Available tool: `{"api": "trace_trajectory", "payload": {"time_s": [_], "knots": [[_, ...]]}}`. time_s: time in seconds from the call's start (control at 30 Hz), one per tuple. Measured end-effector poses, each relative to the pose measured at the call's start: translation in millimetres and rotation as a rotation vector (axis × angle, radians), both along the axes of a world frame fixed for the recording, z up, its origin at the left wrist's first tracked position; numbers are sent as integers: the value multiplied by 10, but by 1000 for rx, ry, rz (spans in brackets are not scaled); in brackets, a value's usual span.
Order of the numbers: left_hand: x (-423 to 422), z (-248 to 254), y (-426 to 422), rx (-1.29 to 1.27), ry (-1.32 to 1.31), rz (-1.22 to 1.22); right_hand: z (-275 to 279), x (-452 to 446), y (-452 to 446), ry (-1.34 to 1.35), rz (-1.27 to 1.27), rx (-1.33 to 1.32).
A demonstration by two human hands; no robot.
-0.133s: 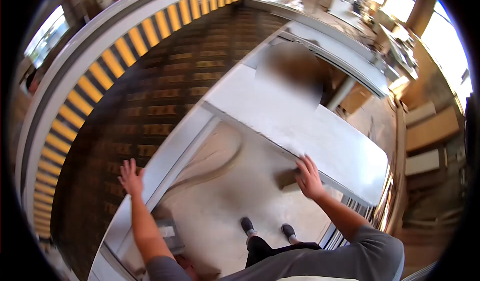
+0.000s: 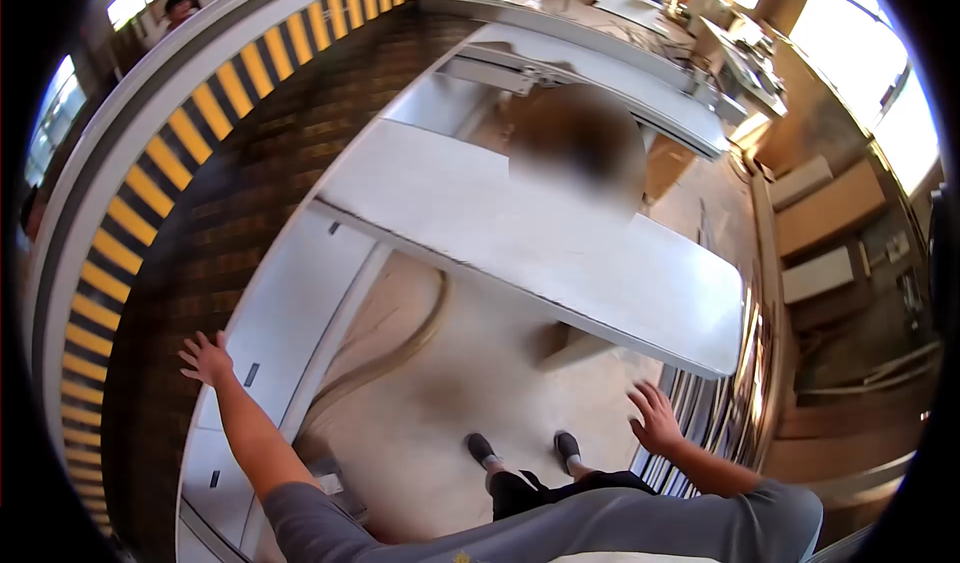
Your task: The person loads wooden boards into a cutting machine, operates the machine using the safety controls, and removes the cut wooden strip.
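Note:
My left hand is open with fingers spread, over the edge between a large dark board and the white machine frame. It holds nothing. My right hand is also open and holds nothing, its fingers apart and slightly bent. It is in the air below the near edge of a long white table panel, beside a stack of metal strips. The dark board lies left of the frame and carries faint, blurred lettering.
A yellow-and-black striped beam curves along the left. A hose lies on the floor beneath the frame. Wooden boards stand at the right. A blurred round patch covers part of the far side. People's heads show at the upper left.
My right hand has left the near edge of the white panel and moved right and down. My left hand has shifted left. The view has turned, so the scene sits further left.

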State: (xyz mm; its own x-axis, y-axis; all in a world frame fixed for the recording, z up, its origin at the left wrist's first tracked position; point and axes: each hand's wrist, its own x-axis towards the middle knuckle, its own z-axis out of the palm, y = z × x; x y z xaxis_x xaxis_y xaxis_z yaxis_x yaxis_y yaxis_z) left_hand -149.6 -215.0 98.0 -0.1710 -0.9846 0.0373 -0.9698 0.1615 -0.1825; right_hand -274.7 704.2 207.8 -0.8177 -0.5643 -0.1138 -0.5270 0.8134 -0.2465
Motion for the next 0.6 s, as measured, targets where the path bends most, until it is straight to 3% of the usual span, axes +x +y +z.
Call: {"api": "trace_trajectory", "payload": {"time_s": [0.07,0.13,0.17,0.23,0.33,0.37,0.43,0.5,0.6], "knots": [[-347,322,-259,-253,32,-72,-605,871,770,-158,-331,120],[-906,407,87,-386,137,-301,-1118,1743,1703,-394,-668,289],[-1183,353,420,-418,250,-442,-1324,2134,2072,-529,-818,377],[-1840,238,1414,-330,387,-626,-2201,2956,3389,-999,-872,566],[-2635,83,3353,-183,587,-927,-2574,4004,4397,-1042,-1008,419],[-2866,86,4007,-114,638,-998,-2351,4137,4403,-1025,-1195,211],[-3203,-35,5311,-82,711,-1145,-2153,4361,4586,-1022,-1373,71],[-3507,-67,6632,47,699,-1183,-2218,4555,4807,-967,-1516,-126],[-3618,-165,8302,113,538,-1272,-2287,4748,5228,-952,-1463,-247]]}}
